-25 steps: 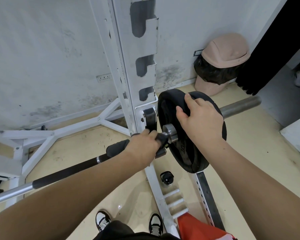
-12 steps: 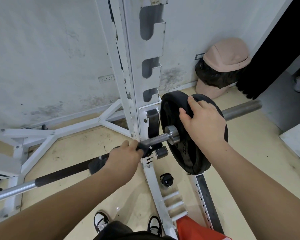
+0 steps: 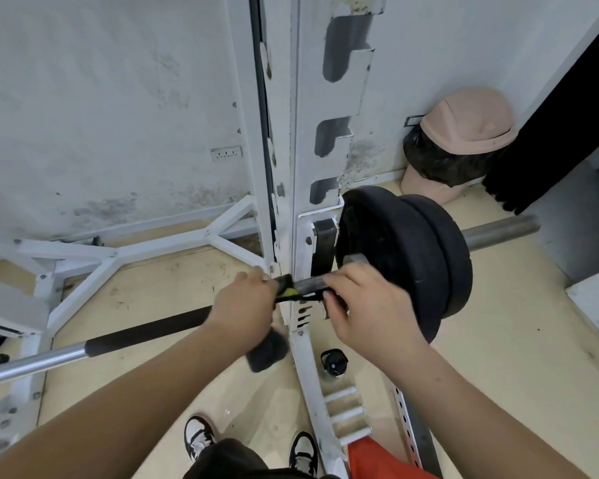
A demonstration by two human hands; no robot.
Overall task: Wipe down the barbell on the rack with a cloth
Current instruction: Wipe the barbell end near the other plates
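The barbell (image 3: 146,331) lies across the white rack (image 3: 320,140), chrome at the left, with a black sleeve and two black plates (image 3: 405,257) at the right. My left hand (image 3: 246,302) grips a dark cloth (image 3: 267,352) with a yellow-green patch against the bar beside the upright; a loose end hangs below the hand. My right hand (image 3: 367,305) sits just inside the plates, its fingers curled over the bar and pinching the cloth's other end. A short bare stretch of bar shows between the two hands.
A pink bin (image 3: 464,133) with a black liner stands at the back right by a black curtain (image 3: 567,108). A small black bottle (image 3: 332,363) lies on the floor beside the rack's base and pegs (image 3: 343,406). My shoes (image 3: 198,437) are below.
My right hand left the plate's rim and came down onto the bar and cloth. My left hand with the cloth moved a little right toward the upright.
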